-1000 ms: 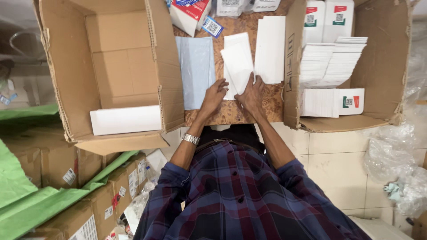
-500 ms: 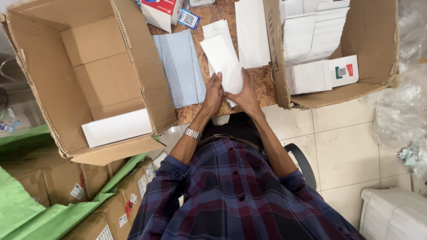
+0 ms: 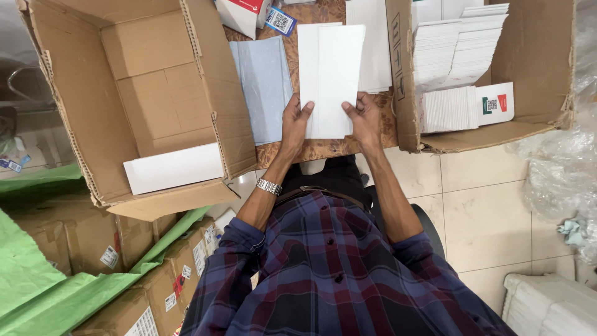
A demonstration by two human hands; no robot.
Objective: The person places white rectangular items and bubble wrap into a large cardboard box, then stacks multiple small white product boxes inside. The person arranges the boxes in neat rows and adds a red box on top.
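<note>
Both hands closed on one flat white folded card blank [image 3: 329, 81], held upright over the brown patterned tabletop [image 3: 323, 148] — left hand [image 3: 295, 121] pinching its lower left edge with the thumb on top, right hand [image 3: 362, 118] gripping the lower right edge the same way. Not yet set down or put into either carton.

Judging by how things lie: only a single long white flat box [image 3: 172, 168] in the big open brown cardboard carton on the left [image 3: 74, 124], so little finished. Much left, it seems — rows of stacked white flat blanks [image 3: 457, 50] packed in the open brown cardboard carton on the right [image 3: 535, 56], plus another white sheet pile [image 3: 376, 43] on the table just behind the held blank. Pale blue paper sheet [image 3: 264, 87] lying beside the left hand.

Hard to tell: whether the held piece is one layer or several, and what its far side carries. Table's far edge cut off by the frame; fingers beneath the blank hidden.
</note>
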